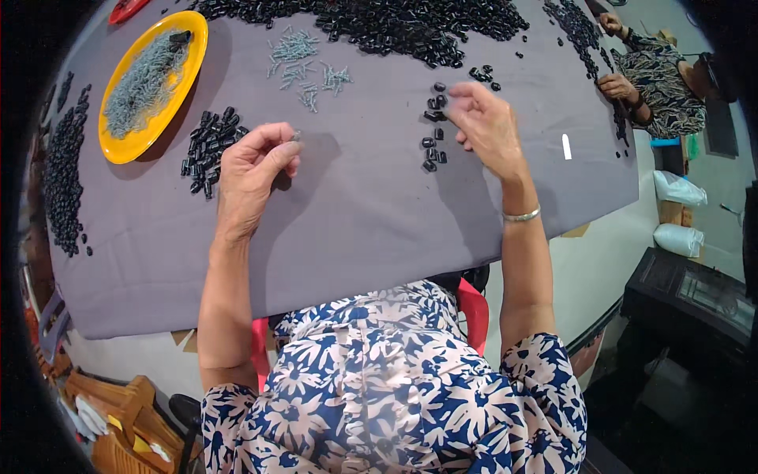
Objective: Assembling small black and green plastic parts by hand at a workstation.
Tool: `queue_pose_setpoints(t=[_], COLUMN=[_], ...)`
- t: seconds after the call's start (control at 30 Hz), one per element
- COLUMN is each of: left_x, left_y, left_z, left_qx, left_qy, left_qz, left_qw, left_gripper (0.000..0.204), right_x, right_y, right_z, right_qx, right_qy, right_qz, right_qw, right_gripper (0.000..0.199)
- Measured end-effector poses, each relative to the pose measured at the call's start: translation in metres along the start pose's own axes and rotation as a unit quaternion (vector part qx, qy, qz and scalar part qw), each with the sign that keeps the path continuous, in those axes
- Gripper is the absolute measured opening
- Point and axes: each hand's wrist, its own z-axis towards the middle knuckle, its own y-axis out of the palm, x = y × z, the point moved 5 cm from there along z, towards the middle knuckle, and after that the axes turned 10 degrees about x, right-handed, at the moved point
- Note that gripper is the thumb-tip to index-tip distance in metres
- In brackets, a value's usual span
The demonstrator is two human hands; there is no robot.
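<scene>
My left hand (254, 175) is closed in a pinch over the cloth, with a small grey screw (297, 135) showing at its fingertips. Just left of it lies a heap of small black plastic pieces (207, 148). My right hand (487, 126) has its fingers curled together beside a short row of the same black pieces (429, 144); its fingertips are slightly blurred, and what they hold, if anything, is hidden. Loose grey screws (294, 47) lie in a scatter beyond my left hand. More screws (146, 91) fill a yellow plate (136, 150) at the far left.
A grey cloth (347, 229) covers the table. Large spreads of black pieces lie at the back (395, 31) and along the left edge (65, 170). At the far right another person (659, 83) reaches toward black pieces. A dark cabinet (687, 292) stands right of the table.
</scene>
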Motion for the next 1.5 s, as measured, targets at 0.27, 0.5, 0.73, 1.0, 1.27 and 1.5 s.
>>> queue_pose_setpoints(t=[0.27,0.5,0.73,1.0,1.27,1.5], left_x=[0.002,0.003,0.001,0.000,0.005,0.002], left_y=[0.000,0.005,0.002,0.007,0.008,0.006], left_z=[-0.002,0.000,0.001,0.001,-0.002,0.000], left_qx=[0.002,0.001,-0.003,-0.009,-0.030,-0.027], left_qy=[0.004,0.014,0.025,0.016,0.030,0.005], left_qz=[0.041,0.046,0.051,0.043,-0.001,-0.010], left_qw=[0.999,0.999,0.998,0.999,0.999,1.000], left_gripper=[0.009,0.009,0.010,0.010,0.010,0.011], right_x=[0.025,0.020,-0.007,-0.018,-0.012,-0.073], right_y=[-0.034,-0.028,0.000,0.004,0.005,0.066], right_z=[-0.026,-0.054,-0.055,-0.056,-0.046,-0.035], right_qx=[0.039,-0.020,-0.003,0.012,0.001,-0.121], right_qy=[0.018,-0.041,-0.157,-0.204,-0.084,-0.096], right_qz=[-0.009,0.033,-0.085,-0.155,0.076,0.137], right_qw=[0.999,0.998,0.984,0.967,0.994,0.978], right_gripper=[0.006,0.004,0.010,0.015,0.006,0.011])
